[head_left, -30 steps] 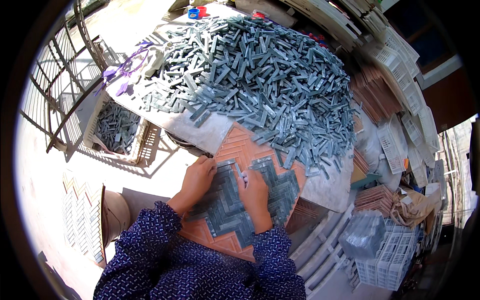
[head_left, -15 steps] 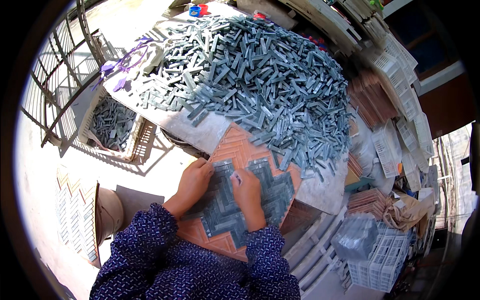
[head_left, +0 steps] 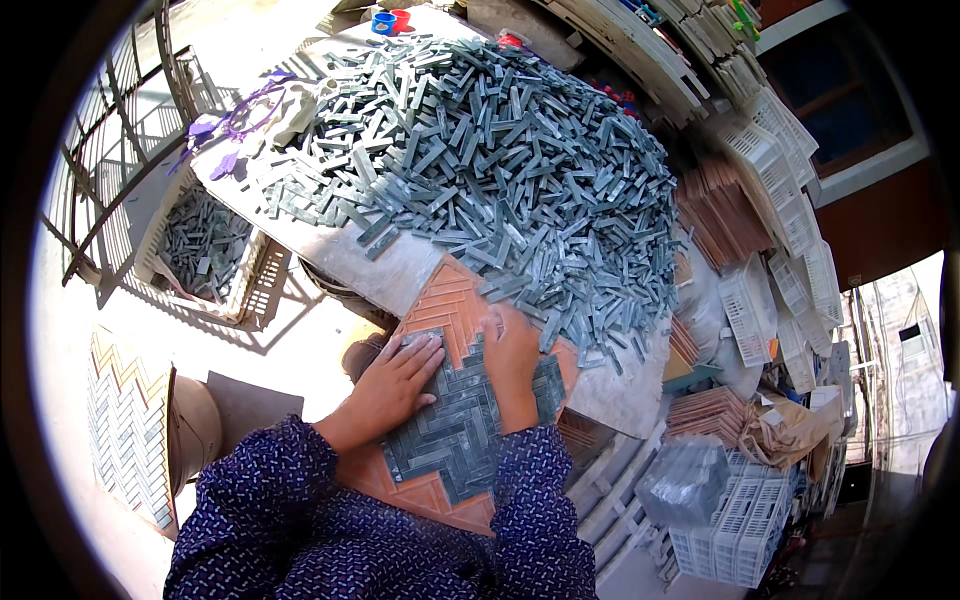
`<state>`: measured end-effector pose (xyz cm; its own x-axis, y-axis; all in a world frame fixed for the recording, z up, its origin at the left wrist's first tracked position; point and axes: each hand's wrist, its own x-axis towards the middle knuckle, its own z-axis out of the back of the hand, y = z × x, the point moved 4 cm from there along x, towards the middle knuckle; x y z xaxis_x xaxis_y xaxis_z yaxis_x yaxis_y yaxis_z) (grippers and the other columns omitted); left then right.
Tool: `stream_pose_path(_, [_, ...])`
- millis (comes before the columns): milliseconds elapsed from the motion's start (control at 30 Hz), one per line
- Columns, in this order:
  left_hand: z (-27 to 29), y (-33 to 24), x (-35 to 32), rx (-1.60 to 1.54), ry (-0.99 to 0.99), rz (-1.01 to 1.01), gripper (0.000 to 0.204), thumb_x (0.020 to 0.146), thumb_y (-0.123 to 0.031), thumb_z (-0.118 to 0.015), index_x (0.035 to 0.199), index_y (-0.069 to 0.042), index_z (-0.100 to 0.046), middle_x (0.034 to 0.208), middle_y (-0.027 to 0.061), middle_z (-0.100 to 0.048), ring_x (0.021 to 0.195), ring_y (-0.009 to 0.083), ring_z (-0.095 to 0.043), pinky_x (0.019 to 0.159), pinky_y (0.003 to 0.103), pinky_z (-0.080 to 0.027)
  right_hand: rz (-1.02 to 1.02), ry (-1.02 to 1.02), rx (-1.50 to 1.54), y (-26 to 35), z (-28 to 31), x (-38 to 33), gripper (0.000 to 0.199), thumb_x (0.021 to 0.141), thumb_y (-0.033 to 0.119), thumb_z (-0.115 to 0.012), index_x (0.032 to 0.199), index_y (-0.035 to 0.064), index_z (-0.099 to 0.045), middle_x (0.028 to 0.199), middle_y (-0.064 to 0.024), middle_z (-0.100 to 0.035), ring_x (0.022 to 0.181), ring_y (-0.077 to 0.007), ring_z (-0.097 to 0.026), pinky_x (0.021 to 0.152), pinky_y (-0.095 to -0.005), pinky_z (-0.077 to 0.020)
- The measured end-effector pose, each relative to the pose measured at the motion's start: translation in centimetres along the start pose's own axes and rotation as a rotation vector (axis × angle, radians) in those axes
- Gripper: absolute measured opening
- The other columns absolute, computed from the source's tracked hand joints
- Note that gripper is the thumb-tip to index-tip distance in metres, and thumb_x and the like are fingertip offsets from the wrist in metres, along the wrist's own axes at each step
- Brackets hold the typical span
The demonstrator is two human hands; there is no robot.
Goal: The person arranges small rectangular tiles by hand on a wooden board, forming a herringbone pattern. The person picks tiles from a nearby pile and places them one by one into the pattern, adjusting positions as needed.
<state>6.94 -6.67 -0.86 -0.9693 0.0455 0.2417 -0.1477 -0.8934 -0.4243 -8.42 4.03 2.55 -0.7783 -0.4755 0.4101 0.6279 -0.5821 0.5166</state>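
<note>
A herringbone patch of grey-green stone strips (head_left: 462,432) lies on an orange grooved mould tray (head_left: 446,296), its near end hidden by blue patterned sleeves (head_left: 300,520). The patch runs away from the person. The left hand (head_left: 398,378), fingers spread, and the right hand (head_left: 512,358), fingers together, press flat on it. Just beyond lies a big heap of loose grey strips (head_left: 500,160).

Surroundings beyond the work board

Far left: a white slotted crate (head_left: 205,245) of grey strips, set on the sunlit floor beside a metal railing (head_left: 100,180). Purple scissors (head_left: 235,120) at the far left corner of the pale table (head_left: 400,275). Blue and red caps (head_left: 392,20) at the far edge. Right: stacked white plastic baskets (head_left: 770,210), reddish-brown moulds (head_left: 725,215) piled between them and the table. Near right: a clear bag (head_left: 685,480) on more white baskets. Near left: a finished zigzag sheet (head_left: 125,425) leaning upright.
</note>
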Motion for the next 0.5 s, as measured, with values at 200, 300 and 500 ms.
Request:
stream_pose_path(200, [0.1,0.1,-0.4,0.009,0.005,0.005,0.068,0.088,-0.038,-0.055,0.142,-0.001,-0.035,0.144,0.0143,-0.040,0.137,0.0259,-0.032,0.116,0.047,-0.016,0.039,0.237,-0.166,0.4,-1.0,4.2,0.033,0.071,0.012,-0.074,0.102,0.0063,-0.065,0.101,-0.0136,-0.056,0.093,-0.0325,-0.059,0.077,-0.0403,-0.0479])
stream_pose_path(300, [0.4,-0.1,-0.3,-0.009,-0.001,-0.003,0.068,0.088,-0.037,-0.055,0.142,-0.001,-0.034,0.145,0.0144,-0.038,0.138,0.0258,-0.031,0.116,0.046,-0.015,0.188,0.235,-0.099,-1.2,-1.2,4.6,0.031,0.071,0.008,-0.073,0.101,0.0050,-0.065,0.099,-0.0134,-0.054,0.092,-0.0311,-0.058,0.076,-0.0382,-0.0481])
stream_pose_path(500, [0.6,-0.2,-0.5,-0.009,0.008,0.008,0.067,0.089,-0.037,-0.055,0.142,-0.001,-0.033,0.146,0.0144,-0.037,0.139,0.0254,-0.029,0.117,0.044,-0.014,0.382,0.080,-0.152,-1.8,-1.6,3.7,0.023,0.076,0.000,-0.065,0.099,0.0015,-0.062,0.100,-0.0156,-0.057,0.090,-0.0347,-0.059,0.075,-0.0409,-0.0501])
